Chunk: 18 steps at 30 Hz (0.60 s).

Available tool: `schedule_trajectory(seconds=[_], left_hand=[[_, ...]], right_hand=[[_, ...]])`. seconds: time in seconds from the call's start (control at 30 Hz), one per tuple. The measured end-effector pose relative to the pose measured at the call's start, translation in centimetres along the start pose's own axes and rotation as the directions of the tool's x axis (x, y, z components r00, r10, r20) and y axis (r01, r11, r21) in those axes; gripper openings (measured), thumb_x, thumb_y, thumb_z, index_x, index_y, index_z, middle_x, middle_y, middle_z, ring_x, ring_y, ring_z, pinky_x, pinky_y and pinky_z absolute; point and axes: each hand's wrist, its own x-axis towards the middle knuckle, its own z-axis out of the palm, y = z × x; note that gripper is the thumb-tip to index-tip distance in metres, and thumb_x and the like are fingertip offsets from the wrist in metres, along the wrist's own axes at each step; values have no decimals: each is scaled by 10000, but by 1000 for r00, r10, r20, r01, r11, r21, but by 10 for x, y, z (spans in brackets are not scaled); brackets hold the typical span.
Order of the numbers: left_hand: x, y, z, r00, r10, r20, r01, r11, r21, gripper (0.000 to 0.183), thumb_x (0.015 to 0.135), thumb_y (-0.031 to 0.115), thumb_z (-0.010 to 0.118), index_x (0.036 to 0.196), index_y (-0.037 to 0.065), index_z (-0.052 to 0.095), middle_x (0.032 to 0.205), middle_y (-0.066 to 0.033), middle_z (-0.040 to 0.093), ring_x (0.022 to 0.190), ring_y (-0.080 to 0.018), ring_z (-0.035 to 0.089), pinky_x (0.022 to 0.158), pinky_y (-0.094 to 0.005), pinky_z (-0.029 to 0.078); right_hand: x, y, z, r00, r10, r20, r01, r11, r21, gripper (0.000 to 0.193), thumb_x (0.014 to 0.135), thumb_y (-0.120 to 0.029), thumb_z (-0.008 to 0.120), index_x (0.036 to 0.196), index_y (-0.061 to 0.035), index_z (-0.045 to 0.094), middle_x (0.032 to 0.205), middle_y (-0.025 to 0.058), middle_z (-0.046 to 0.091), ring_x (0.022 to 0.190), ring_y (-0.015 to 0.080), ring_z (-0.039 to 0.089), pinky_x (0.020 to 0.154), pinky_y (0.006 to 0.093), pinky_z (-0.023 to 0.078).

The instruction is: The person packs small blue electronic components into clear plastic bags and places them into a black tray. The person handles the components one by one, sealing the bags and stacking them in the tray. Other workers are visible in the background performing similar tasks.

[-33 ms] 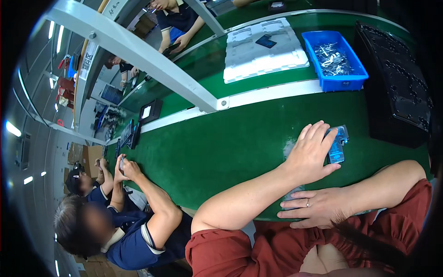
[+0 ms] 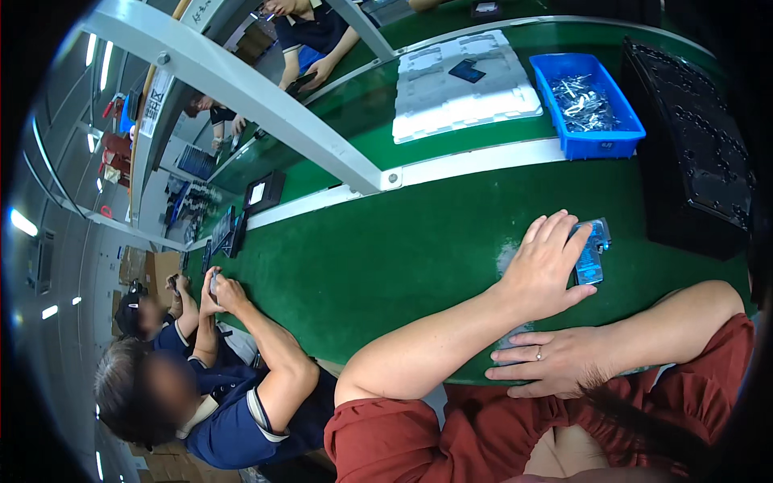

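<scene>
My left hand [image 2: 541, 266] lies palm down on the green worktop, fingers stretched out and its thumb spread apart. Its index finger touches the edge of a small, flat, dark rectangular part with a blue printed face [image 2: 590, 259]. Nearer the front edge my right hand [image 2: 551, 361], with a ring on one finger, rests flat with its fingers apart. A clear, shiny strip [image 2: 515, 334] shows just beyond its fingers, partly covered, and I cannot tell what it is. Neither hand grips anything visible.
Behind a pale rail stand a blue bin [image 2: 600, 145] of small metal pieces and a white tray [image 2: 411, 121] holding a dark flat part [image 2: 467, 71]. A tall black crate [image 2: 684, 209] stands at right. A metal post [image 2: 266, 105] slants across. Co-workers [image 2: 241, 410] sit at left.
</scene>
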Motion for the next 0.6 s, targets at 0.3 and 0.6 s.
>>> schedule_trajectory(seconds=[0.3, 0.6], left_hand=[[-3, -1, -3, 999, 10, 38, -9, 1000, -11, 885, 684, 326, 801, 1388, 19, 362, 1361, -244, 407, 1313, -402, 359, 1092, -524, 283], [-1, -4, -1, 1000, 25, 7, -24, 997, -70, 889, 667, 309, 813, 1376, 4, 373, 1298, -260, 429, 1264, -422, 393, 1079, -516, 302]], right_hand=[[2, 1, 3, 1000, -2, 24, 3, 1000, -28, 543, 750, -241, 637, 1276, -140, 551, 1497, 129, 328, 1395, 314, 294, 1147, 469, 231], [1, 2, 5, 1000, 2, 24, -2, 1000, 3, 558, 746, -229, 643, 1287, -136, 541, 1508, 133, 306, 1409, 317, 263, 1153, 474, 214]])
